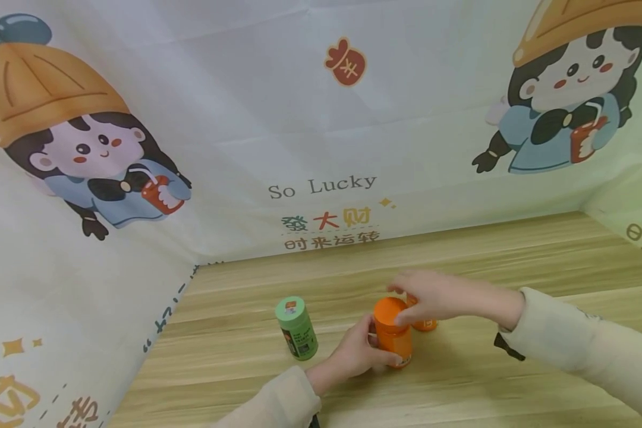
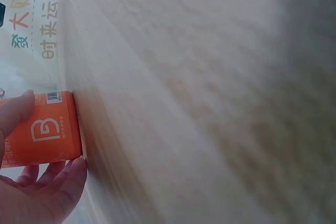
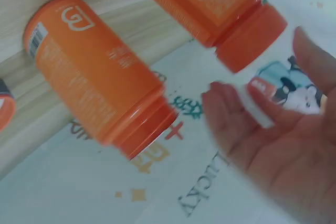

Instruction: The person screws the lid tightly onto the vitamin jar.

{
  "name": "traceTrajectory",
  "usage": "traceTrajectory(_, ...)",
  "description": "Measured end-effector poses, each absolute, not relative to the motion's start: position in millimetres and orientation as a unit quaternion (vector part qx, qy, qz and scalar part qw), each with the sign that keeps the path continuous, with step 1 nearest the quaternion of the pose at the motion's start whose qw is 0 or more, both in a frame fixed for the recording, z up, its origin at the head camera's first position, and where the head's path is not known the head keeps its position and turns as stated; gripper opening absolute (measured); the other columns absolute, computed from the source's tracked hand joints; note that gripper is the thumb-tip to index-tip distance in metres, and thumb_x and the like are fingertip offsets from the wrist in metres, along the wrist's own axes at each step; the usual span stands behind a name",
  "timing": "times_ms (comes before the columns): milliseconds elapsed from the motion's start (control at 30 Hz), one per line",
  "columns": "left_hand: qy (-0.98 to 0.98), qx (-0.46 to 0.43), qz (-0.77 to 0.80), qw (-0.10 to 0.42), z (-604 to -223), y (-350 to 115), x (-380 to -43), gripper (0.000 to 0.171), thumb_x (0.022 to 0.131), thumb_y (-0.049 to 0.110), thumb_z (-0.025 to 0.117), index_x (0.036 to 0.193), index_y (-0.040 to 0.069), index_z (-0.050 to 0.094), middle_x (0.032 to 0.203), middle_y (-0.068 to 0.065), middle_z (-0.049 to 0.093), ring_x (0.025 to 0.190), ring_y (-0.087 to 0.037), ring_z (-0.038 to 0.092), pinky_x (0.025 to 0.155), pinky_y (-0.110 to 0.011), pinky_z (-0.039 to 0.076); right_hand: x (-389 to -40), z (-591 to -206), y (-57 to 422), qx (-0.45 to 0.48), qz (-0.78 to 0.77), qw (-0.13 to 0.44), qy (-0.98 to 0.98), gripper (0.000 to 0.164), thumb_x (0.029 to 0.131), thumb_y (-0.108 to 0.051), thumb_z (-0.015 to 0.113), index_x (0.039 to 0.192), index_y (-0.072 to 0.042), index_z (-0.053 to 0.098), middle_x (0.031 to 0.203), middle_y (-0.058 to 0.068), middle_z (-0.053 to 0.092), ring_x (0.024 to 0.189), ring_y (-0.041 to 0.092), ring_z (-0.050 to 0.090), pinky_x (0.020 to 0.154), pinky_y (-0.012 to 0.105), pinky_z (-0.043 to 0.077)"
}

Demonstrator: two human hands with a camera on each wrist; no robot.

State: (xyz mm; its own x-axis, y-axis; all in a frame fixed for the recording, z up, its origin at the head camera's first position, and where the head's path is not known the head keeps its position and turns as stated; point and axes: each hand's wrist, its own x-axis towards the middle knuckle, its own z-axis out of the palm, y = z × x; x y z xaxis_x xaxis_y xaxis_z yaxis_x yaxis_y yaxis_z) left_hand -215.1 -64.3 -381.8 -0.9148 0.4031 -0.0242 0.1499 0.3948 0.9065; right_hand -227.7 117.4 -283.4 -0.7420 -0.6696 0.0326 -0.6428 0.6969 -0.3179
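Note:
My left hand (image 1: 355, 353) grips the lower body of an orange bottle (image 1: 396, 343), thumb on one side and fingers on the other. In the left wrist view the base of this bottle (image 2: 44, 129) is right at the wooden tabletop. It wears an orange screw lid (image 3: 251, 39). Above and beside that lid is my right hand (image 1: 433, 295), its fingers loosely bent and spread; the right wrist view shows them apart from the lid. Just behind stands a second orange bottle (image 3: 94, 72) with a bare neck, partly hidden by my right hand in the head view.
A green bottle (image 1: 298, 333) with a light green lid stands left of my left hand on the wood-grain table (image 1: 235, 309). A round orange piece with a dark rim (image 3: 5, 109) shows at the right wrist view's edge. Printed cloth (image 1: 235, 148) rises behind the table.

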Motion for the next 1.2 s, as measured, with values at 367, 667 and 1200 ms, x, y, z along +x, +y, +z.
traceTrajectory(367,0.836,0.168,0.506,0.130,-381.6,-65.2,-217.6,0.048,0.071,0.005,0.077,0.109,0.002,0.048,0.102,-0.007,0.058,0.089,-0.020,0.060,0.080,-0.035,0.050,-235.7,-289.1,129.1,-0.486,-0.184,0.073,0.851,0.046,0.082,0.005,0.055,0.125,-0.008,0.054,0.140,0.015,0.040,0.122,0.035,0.043,0.097,0.052,0.035)
traceTrajectory(667,0.838,0.165,0.503,0.131,-381.0,-65.3,-216.8,0.048,0.070,0.005,0.078,0.108,0.003,0.048,0.102,-0.007,0.058,0.089,-0.020,0.060,0.079,-0.035,0.050,-236.2,-289.6,128.1,-0.498,-0.154,0.044,0.852,0.036,0.085,-0.011,0.062,0.120,-0.005,0.056,0.124,0.009,0.056,0.114,0.029,0.050,0.094,0.047,0.038)
traceTrajectory(1200,0.835,0.164,0.508,0.132,-381.4,-65.0,-216.7,0.050,0.070,0.005,0.078,0.111,0.005,0.048,0.101,-0.004,0.057,0.088,-0.019,0.060,0.077,-0.033,0.051,-238.8,-298.2,117.4,-0.422,-0.134,0.025,0.896,0.046,0.083,-0.041,0.063,0.109,-0.003,0.059,0.094,-0.001,0.053,0.077,0.010,0.048,0.068,0.025,0.040)
